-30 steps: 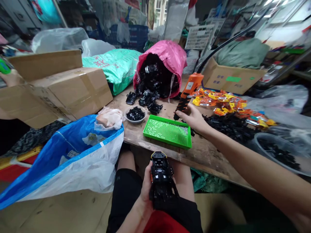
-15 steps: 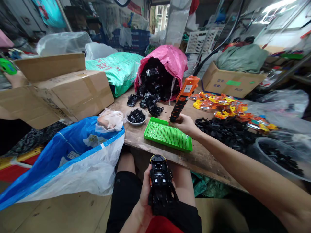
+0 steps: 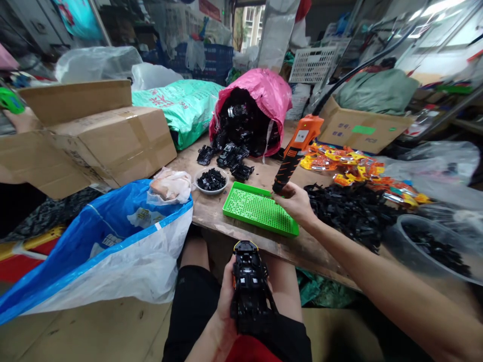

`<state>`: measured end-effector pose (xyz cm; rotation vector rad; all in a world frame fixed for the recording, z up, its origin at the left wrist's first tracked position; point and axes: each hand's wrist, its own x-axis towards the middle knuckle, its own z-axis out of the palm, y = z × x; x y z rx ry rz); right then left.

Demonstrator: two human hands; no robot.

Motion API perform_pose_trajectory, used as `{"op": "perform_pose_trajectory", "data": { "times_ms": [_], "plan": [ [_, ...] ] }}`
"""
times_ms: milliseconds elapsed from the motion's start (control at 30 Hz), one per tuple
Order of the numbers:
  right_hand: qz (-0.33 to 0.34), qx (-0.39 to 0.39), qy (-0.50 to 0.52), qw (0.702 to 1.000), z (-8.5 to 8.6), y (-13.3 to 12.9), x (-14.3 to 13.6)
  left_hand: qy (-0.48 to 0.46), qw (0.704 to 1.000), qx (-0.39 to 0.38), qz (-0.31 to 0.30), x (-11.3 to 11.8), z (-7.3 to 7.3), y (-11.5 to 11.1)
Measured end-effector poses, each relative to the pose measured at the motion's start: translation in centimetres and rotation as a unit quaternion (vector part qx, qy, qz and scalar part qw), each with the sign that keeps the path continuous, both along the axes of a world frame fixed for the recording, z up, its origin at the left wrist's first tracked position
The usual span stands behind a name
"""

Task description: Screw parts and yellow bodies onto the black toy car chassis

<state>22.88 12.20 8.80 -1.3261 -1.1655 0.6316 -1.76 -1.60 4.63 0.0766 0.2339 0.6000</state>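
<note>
My left hand is closed around a black toy car with a thin yellow edge at its front, held above my lap just off the table edge. Over the right part of the green perforated tray, my right hand grips the lower end of an orange and black electric screwdriver. The tool leans, its cable rising to the upper right. Its tip is hidden by my fingers. Small screws lie scattered in the tray, mostly on its left side.
A bowl of small black parts stands left of the tray. Behind it, a pink sack spills black car bodies. Black parts and orange-yellow shells lie right. A blue-white bag and cardboard box flank the left; another person's hand shows beyond.
My right hand has moved slightly right and down with the electric screwdriver, and its cable has shifted. My left hand and the toy car have barely moved.
</note>
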Motion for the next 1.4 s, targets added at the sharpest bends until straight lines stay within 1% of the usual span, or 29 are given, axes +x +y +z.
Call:
{"op": "perform_pose_trajectory", "data": {
  "times_ms": [133, 267, 500, 700, 933, 1067, 1200, 1400],
  "plan": [
    [-0.043, 0.009, 0.026, 0.999, -0.8, -0.5, -0.5, 0.003, 1.000, -0.008, 0.012, 0.1, -0.4, -0.1],
    [-0.070, 0.020, 0.073, 0.995, -1.2, -1.1, -1.2, 0.017, 0.999, -0.009, 0.035, 0.3, -0.7, -0.1],
    [-0.083, 0.036, 0.124, 0.988, -1.5, -1.6, -1.7, -0.002, 1.000, 0.007, 0.018, 0.4, -0.8, 0.1],
    [-0.079, 0.042, 0.159, 0.983, -1.6, -1.5, -2.0, 0.011, 0.999, 0.016, 0.034, 0.4, -0.4, 0.1],
    [-0.077, 0.026, 0.202, 0.976, -2.2, -1.0, -1.9, 0.008, 1.000, -0.014, 0.006, 0.2, 0.8, 0.2],
    [-0.073, 0.013, 0.203, 0.976, -2.4, -0.8, -1.4, 0.005, 1.000, -0.013, 0.007, 0.0, 1.3, 0.2],
    [-0.060, -0.005, 0.190, 0.980, -2.4, -0.9, -0.8, 0.007, 1.000, -0.012, 0.012, -0.1, 1.6, 0.2],
    [-0.051, -0.046, 0.123, 0.990, -2.1, -1.3, -0.2, 0.008, 1.000, -0.007, 0.009, 0.2, 1.5, 0.1]
  ]
}}
